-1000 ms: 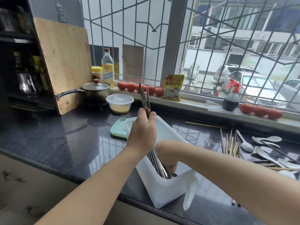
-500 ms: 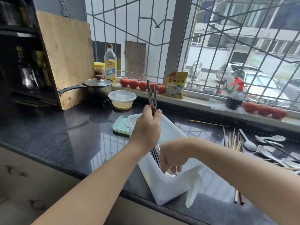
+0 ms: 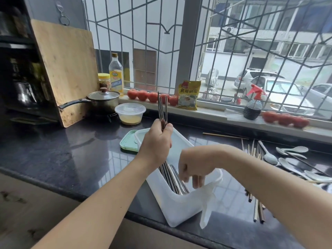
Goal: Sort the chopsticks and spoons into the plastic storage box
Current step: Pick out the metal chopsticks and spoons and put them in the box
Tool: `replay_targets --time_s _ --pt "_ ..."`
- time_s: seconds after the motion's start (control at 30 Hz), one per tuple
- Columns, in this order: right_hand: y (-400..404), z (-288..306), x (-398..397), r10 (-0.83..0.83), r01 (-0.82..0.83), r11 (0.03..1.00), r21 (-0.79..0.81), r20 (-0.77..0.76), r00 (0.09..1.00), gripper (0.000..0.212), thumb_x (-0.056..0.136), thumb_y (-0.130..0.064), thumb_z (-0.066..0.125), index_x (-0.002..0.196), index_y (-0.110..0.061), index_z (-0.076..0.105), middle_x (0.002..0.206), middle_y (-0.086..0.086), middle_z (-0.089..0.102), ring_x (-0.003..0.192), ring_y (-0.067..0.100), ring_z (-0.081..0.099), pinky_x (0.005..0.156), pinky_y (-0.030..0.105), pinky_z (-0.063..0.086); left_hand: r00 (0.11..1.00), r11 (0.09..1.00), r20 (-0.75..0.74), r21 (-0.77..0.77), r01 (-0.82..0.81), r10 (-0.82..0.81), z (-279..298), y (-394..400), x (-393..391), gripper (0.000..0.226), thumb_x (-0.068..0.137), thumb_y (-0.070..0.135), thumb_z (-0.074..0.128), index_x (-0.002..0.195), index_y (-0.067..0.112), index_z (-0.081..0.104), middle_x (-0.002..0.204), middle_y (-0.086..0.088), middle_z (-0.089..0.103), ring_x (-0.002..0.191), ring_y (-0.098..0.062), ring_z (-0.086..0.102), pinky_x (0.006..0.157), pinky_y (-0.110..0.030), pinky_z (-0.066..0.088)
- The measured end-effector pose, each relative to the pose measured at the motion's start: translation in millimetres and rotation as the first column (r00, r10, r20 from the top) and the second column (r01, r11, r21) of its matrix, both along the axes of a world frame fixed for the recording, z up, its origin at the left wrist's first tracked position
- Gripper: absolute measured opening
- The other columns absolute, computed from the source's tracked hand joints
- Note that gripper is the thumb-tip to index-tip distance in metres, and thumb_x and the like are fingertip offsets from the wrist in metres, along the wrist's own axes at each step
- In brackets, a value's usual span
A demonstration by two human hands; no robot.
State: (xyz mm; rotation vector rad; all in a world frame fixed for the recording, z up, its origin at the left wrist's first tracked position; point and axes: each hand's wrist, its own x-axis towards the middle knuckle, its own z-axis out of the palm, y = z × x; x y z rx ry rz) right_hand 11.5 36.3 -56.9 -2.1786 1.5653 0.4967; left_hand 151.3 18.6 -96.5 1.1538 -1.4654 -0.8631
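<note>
A white plastic storage box (image 3: pixel 179 205) lies lengthwise on the dark counter, its near end at the counter's front edge. My left hand (image 3: pixel 158 141) is shut on a bundle of dark metal chopsticks (image 3: pixel 162 108) that stands tilted, tips up, lower ends inside the box. My right hand (image 3: pixel 191 167) hovers over the box's near end, fingers curled down and apart, touching the chopsticks' lower ends. Loose wooden chopsticks (image 3: pixel 251 150) and white spoons (image 3: pixel 291 162) lie on the counter to the right.
A green lid (image 3: pixel 128 142) lies behind the box on the left. A lidded plastic tub (image 3: pixel 130 114), a pot (image 3: pixel 103 100) and a cutting board (image 3: pixel 66 69) stand at the back left. Tomatoes (image 3: pixel 152 97), a yellow packet (image 3: pixel 188 95) and a spray bottle (image 3: pixel 253 105) line the windowsill.
My right hand has lifted out of the box's near end and its fingers have loosened. My left hand still holds the chopstick bundle in about the same place.
</note>
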Motion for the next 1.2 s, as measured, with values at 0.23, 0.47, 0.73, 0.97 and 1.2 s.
replay_targets --time_s 0.23,0.47,0.73,0.97,1.2 --pt "-6 12 -10 -0.186 0.485 0.867 -0.116 0.826 0.532 0.020 0.104 -0.021 0.051 0.103 -0.010 0.068 0.093 0.009 0.070 0.061 0.019 0.069 0.055 0.029 0.058 0.985 0.983 -0.015 0.054 0.175 -0.174 0 -2 5 0.022 0.107 0.028 0.046 0.096 0.011 0.054 0.070 -0.003 0.057 0.057 -0.013 0.045 0.054 -0.029 0.036" --pt "-8 6 -2 -0.110 0.527 0.844 -0.102 0.928 0.356 0.016 0.098 -0.022 0.065 0.090 -0.012 0.074 0.069 0.002 0.069 0.058 0.011 0.060 0.056 0.028 0.051 0.943 0.944 -0.043 0.018 0.331 -0.330 3 0 8 0.021 0.109 0.029 0.051 0.102 0.010 0.058 0.076 -0.009 0.066 0.052 -0.012 0.047 0.048 -0.019 0.038" --pt "-4 7 -4 -0.059 0.532 0.835 -0.142 0.938 0.343 0.019 0.098 -0.020 0.065 0.084 -0.014 0.077 0.078 0.010 0.073 0.069 0.012 0.063 0.066 0.029 0.057 0.926 0.932 -0.105 -0.035 0.361 -0.363 1 1 8 0.022 0.108 0.027 0.051 0.101 0.007 0.058 0.075 -0.014 0.064 0.051 -0.012 0.048 0.046 -0.019 0.037" --pt "-5 6 -8 -0.068 0.509 0.855 -0.102 0.950 0.305 0.016 0.097 -0.018 0.067 0.087 -0.012 0.077 0.076 0.004 0.075 0.071 0.012 0.068 0.063 0.024 0.054 0.931 0.936 -0.100 -0.033 0.350 -0.352 1 1 8 0.017 0.108 0.023 0.051 0.098 0.011 0.059 0.074 -0.012 0.066 0.055 -0.016 0.048 0.047 -0.019 0.037" --pt "-7 3 -11 -0.129 0.514 0.858 -0.006 0.965 0.226 0.015 0.097 -0.019 0.068 0.094 -0.005 0.075 0.090 0.017 0.075 0.075 0.017 0.069 0.067 0.027 0.057 0.961 0.961 0.018 -0.032 0.276 -0.276 -1 1 7 0.015 0.110 0.025 0.048 0.104 0.012 0.055 0.073 -0.002 0.070 0.058 -0.016 0.050 0.054 -0.025 0.042"
